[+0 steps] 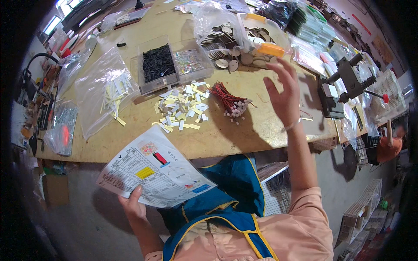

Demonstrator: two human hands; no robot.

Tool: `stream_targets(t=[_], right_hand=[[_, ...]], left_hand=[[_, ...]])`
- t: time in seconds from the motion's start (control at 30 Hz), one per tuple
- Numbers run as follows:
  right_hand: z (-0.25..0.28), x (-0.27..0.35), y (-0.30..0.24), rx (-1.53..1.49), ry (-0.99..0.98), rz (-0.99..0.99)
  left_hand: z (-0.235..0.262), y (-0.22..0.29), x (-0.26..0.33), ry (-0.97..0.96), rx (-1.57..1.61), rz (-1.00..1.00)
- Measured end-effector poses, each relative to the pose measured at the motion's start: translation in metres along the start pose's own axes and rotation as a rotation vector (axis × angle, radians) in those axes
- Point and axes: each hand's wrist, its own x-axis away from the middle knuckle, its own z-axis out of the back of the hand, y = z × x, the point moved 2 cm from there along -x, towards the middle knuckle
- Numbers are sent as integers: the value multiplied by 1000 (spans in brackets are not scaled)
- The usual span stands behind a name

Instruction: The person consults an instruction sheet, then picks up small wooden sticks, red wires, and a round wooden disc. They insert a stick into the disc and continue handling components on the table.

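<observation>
My left hand [134,204] pinches the lower left edge of a printed sheet [130,174] with a table and coloured pictures, held tilted before the table edge. Raised over the table, my right hand [285,93] has its fingers apart and nothing in them. To its left lies a bundle of red and black wires [224,95] with white connectors. Beside the bundle spreads a pile of small white and yellow pieces [183,106]. Beyond my right fingertips, round metal discs [233,65] lie in and around clear bags.
A divided plastic box [159,80] holds black parts and small clear packets. Left of it is a clear bag [102,95] of white and yellow strips. A dark hand press [339,87] stands on the right. Another person [387,145] is at the far right.
</observation>
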Motion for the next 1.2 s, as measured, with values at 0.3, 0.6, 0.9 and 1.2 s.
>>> stream_targets(t=[0.3,0.6,0.9,1.2], right_hand=[[-45,-50,65,452,-165,-17],[-56,-65,75,458,-206,30],[-38,41,-74,-53,-15,252],[-2,110,-62,-73,244,-54]], left_hand=[[-1,8,8,39,1,6],[3,3,2,-57,29,51],[9,-6,-3,-20,0,49],[9,-10,-8,16,-37,83]])
